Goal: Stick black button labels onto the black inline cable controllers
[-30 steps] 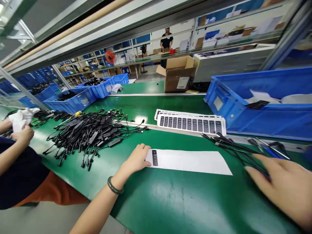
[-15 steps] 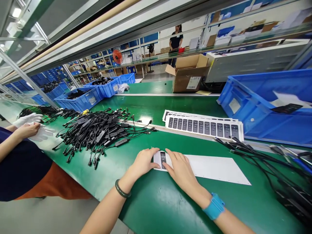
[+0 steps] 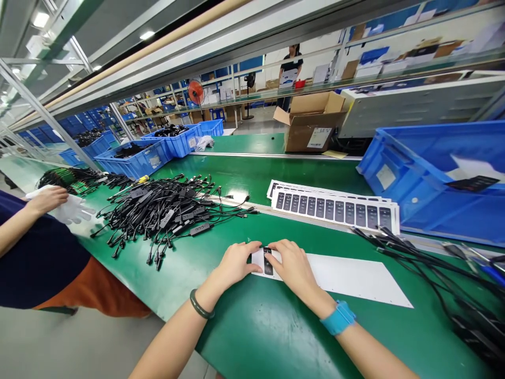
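Observation:
My left hand rests on the left end of a long white backing sheet on the green bench, fingers curled against its edge. My right hand lies beside it, fingertips on the one black rectangular sticker left at that end. Both hands pinch at the sticker between them. A green bangle is on my left wrist, a blue band on my right.
A stack of sticker sheets lies behind. A pile of black cables sits left, more cables right. Blue bins and a cardboard box stand behind. A co-worker's hand holds a white glove at far left.
My right hand came from the cables at the right over to the sticker, next to my left hand. The co-worker's hands moved lower with the glove.

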The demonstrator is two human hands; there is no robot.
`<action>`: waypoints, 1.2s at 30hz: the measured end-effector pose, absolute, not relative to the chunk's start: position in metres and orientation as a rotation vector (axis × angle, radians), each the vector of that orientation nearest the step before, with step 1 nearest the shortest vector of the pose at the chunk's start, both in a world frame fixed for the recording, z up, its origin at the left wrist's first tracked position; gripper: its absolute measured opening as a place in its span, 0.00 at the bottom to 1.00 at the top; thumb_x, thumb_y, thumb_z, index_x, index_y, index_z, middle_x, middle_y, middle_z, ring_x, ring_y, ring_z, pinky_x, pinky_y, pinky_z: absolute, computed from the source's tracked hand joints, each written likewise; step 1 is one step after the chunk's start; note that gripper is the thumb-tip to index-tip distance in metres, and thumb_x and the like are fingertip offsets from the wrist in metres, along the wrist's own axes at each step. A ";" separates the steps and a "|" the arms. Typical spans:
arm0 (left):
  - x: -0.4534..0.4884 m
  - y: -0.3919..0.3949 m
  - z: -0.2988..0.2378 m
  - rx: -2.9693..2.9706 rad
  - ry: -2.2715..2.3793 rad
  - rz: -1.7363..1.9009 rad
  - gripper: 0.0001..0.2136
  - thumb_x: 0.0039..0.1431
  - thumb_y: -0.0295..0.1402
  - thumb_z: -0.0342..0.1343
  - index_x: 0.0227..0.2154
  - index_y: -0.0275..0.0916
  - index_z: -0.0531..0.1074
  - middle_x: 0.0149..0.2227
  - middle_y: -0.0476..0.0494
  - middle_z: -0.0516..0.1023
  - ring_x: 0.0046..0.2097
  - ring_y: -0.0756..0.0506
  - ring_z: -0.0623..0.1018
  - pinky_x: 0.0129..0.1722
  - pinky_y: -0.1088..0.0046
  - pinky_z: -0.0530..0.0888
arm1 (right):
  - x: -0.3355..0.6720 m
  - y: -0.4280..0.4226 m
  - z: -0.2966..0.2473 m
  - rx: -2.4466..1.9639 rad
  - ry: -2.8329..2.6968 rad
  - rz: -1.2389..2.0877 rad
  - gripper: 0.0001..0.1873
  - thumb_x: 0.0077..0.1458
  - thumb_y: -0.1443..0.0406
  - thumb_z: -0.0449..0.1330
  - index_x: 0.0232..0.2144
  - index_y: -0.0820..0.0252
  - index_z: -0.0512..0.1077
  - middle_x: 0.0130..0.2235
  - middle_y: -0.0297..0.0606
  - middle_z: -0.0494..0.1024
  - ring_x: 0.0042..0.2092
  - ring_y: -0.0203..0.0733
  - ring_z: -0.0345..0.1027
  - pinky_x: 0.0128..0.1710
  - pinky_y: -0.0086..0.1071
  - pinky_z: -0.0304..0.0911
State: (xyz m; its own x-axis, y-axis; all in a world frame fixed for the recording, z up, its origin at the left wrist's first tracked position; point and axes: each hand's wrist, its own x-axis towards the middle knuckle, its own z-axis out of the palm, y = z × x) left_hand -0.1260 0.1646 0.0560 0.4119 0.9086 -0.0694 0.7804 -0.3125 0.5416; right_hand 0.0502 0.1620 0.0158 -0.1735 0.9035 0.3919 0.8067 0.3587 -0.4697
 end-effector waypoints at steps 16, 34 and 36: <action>-0.215 0.186 0.082 1.856 2.100 0.628 0.11 0.56 0.22 0.53 0.43 0.28 0.67 0.50 0.22 0.69 0.60 0.27 0.63 0.56 0.44 0.58 | 0.129 0.095 0.052 -1.387 -1.220 0.734 0.17 0.50 0.48 0.61 0.32 0.53 0.72 0.32 0.35 0.74 0.34 0.45 0.69 0.35 0.36 0.63; -0.055 0.121 0.073 0.816 0.774 0.729 0.23 0.48 0.35 0.66 0.46 0.37 0.64 0.40 0.38 0.78 0.31 0.51 0.77 0.29 0.76 0.70 | 0.136 0.090 0.042 -1.096 -0.967 0.918 0.12 0.57 0.54 0.61 0.36 0.53 0.67 0.28 0.31 0.68 0.25 0.36 0.65 0.24 0.30 0.63; -0.048 0.112 0.065 0.735 0.715 0.683 0.27 0.44 0.29 0.67 0.49 0.38 0.65 0.42 0.39 0.78 0.34 0.48 0.80 0.34 0.72 0.73 | 0.134 0.089 0.045 -1.121 -0.981 0.920 0.11 0.57 0.56 0.62 0.35 0.54 0.67 0.28 0.29 0.67 0.23 0.33 0.64 0.22 0.28 0.62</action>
State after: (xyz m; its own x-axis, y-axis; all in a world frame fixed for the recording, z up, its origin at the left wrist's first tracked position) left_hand -0.0478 0.1122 0.0648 0.5701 0.7539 -0.3265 -0.2914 0.5571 0.7776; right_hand 0.1340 0.0893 0.0445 0.3046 0.9398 0.1548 -0.0942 0.1915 -0.9770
